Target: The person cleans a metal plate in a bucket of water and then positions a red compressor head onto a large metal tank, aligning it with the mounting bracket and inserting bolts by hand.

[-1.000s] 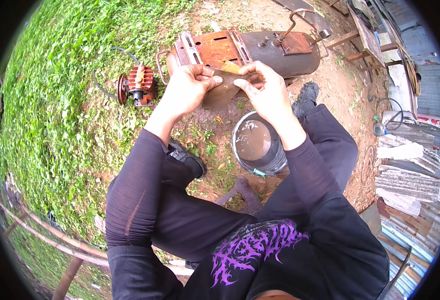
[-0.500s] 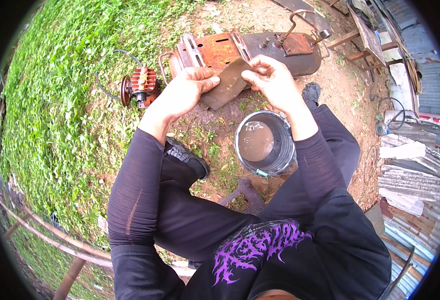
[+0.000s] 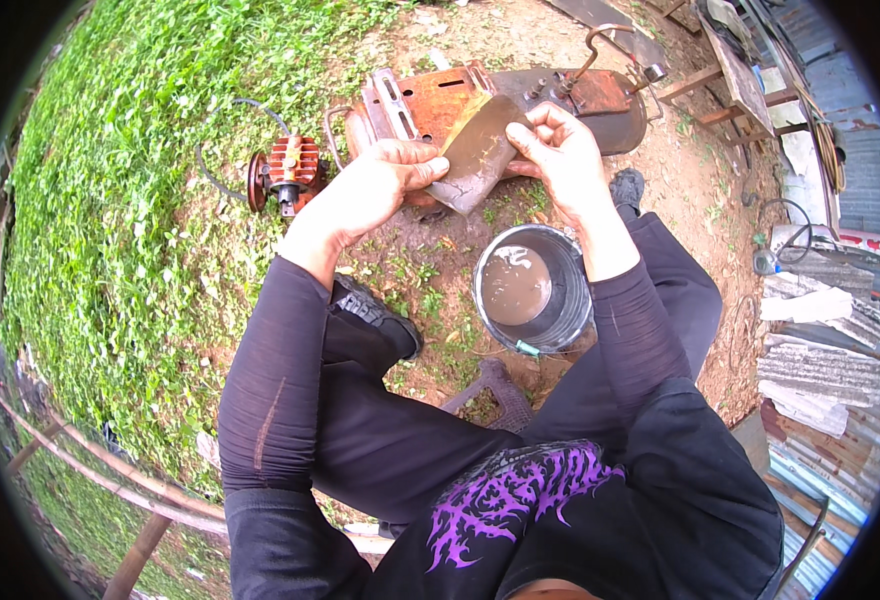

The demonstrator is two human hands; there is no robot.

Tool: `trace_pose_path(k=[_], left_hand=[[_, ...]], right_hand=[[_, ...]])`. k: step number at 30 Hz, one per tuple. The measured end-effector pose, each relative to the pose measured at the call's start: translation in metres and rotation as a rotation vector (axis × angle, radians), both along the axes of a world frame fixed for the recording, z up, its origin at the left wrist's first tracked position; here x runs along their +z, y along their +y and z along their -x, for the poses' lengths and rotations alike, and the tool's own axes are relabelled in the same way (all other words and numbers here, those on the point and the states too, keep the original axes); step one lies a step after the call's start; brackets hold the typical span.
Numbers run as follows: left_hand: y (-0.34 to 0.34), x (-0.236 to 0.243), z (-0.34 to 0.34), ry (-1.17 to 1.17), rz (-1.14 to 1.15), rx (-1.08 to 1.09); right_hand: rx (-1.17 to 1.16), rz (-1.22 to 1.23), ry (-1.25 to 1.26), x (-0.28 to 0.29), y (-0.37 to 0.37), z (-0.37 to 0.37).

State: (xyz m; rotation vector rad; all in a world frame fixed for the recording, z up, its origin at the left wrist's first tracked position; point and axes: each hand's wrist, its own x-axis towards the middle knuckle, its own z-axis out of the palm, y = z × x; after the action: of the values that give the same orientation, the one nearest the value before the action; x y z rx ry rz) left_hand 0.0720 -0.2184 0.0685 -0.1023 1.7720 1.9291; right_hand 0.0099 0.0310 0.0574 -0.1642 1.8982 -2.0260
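Observation:
Between my two hands is a bent, worn sheet of sandpaper (image 3: pixel 482 150), brown-grey with a lighter, wet-looking lower end. My left hand (image 3: pixel 375 190) pinches its left edge between thumb and fingers. At the upper right edge, my right hand (image 3: pixel 565 155) grips it, thumb on the near face. Just beyond the sheet lies a dark tank (image 3: pixel 615 125) with a rusty orange mounting plate (image 3: pixel 440 98), partly hidden by the sheet and hands. Below my right hand stands a black bucket (image 3: pixel 566 290) holding murky brown water.
A red finned compressor pump (image 3: pixel 292 165) with a black hose sits on the ground at the left. Corrugated sheets (image 3: pixel 825 370) and a wooden bench (image 3: pixel 735 75) line the right side. My shoes flank the bucket. Bamboo poles (image 3: pixel 140 555) cross the lower left.
The sheet has turned, its upper end rising and more of its yellowish back edge showing. My right hand has shifted slightly right; both hands keep their grip.

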Motion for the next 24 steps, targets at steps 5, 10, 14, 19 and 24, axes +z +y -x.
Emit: trace_pose_path(k=[5, 10, 14, 19, 24], left_hand=[[0.006, -0.010, 0.006, 0.169, 0.253, -0.083], [0.009, -0.012, 0.002, 0.153, 0.294, -0.153], [0.029, 0.008, -0.004, 0.121, 0.277, -0.107], [0.063, -0.038, -0.005, 0.198, 0.103, 0.131], [0.017, -0.048, 0.016, 0.546, 0.769, 0.569]], right_hand=[[-0.018, -0.093, 0.113, -0.008, 0.002, 0.000], [-0.103, -0.025, -0.020, 0.006, -0.009, -0.009], [-0.051, 0.091, -0.096, -0.008, 0.002, -0.013], [0.040, -0.064, -0.069, -0.027, 0.009, -0.013], [0.204, -0.337, -0.017, -0.029, 0.060, 0.003]])
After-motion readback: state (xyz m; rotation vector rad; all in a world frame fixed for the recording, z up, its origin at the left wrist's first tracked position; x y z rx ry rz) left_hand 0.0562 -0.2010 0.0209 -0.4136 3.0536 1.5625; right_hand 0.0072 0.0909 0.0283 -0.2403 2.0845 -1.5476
